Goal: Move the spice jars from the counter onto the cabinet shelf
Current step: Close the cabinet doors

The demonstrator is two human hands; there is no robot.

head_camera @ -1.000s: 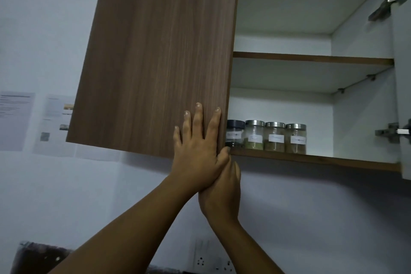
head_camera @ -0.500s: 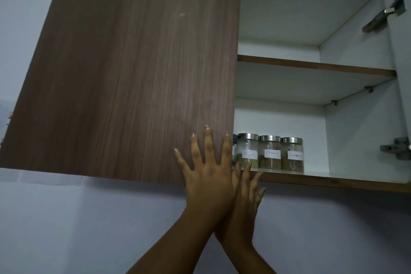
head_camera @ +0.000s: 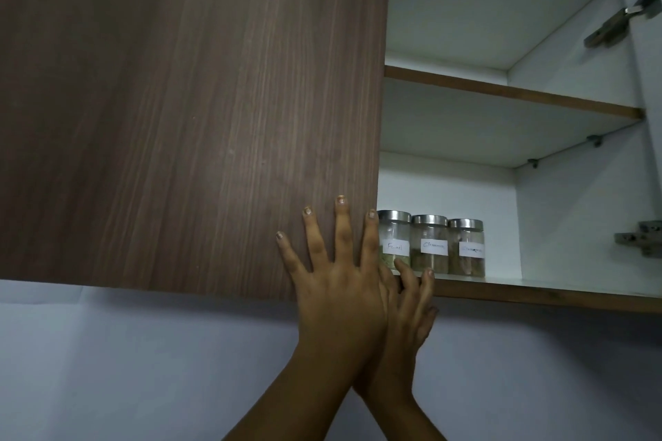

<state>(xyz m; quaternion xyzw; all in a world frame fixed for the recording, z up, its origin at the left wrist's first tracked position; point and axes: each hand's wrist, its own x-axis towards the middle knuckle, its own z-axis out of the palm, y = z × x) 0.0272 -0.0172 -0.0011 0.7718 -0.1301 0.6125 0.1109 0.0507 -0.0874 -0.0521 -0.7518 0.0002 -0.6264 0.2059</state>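
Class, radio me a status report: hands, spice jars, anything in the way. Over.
Left hand flat on cabinet door; right hand open beside it. Three spice jars upright on lower shelf. Door covers shelf's left part.

The left grip [head_camera: 340,294] is a bare hand with long, slim fingers. Its four visible fingernails [head_camera: 341,200] are short and rounded, with a faint speckled sheen; whether that is polish cannot be told. Below this grip the left forearm [head_camera: 308,390] is bare down to the picture's lower edge. The right grip [head_camera: 408,304], also a bare hand, is largely hidden behind the left grip; two of its fingertips [head_camera: 428,273] show short nails. Below it runs the bare right forearm [head_camera: 397,405].
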